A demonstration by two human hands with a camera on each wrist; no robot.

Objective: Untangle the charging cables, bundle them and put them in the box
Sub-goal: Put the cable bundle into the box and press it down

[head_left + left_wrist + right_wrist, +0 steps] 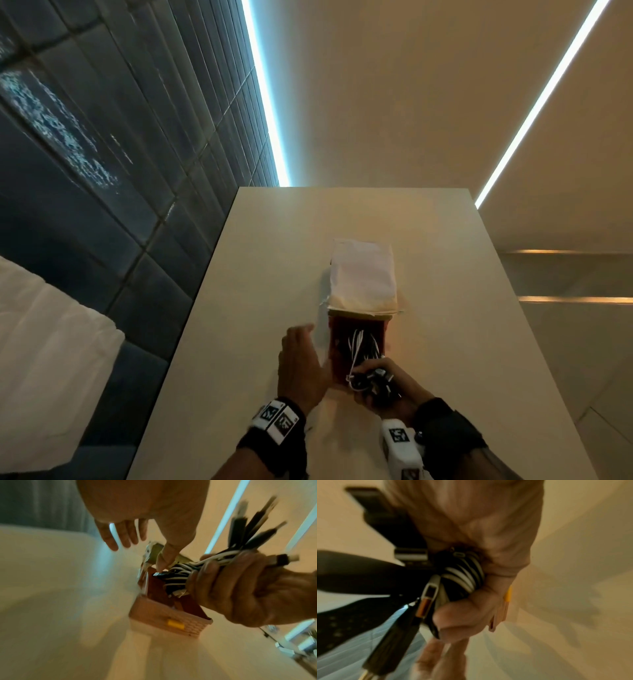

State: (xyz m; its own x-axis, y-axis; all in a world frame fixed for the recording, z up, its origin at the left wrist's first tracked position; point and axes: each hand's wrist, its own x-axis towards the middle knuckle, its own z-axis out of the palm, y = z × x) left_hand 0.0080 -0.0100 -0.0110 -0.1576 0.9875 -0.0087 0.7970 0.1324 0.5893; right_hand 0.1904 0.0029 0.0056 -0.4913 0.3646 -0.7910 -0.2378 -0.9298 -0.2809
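nearly done: bundled cables (368, 363) gripped in right hand (387, 387), half into the open box (356, 346) mid-tabletop (239, 308); left hand (301, 363) relaxed against box side. left: release, close lid.

No readable text, labels or numbers anywhere.
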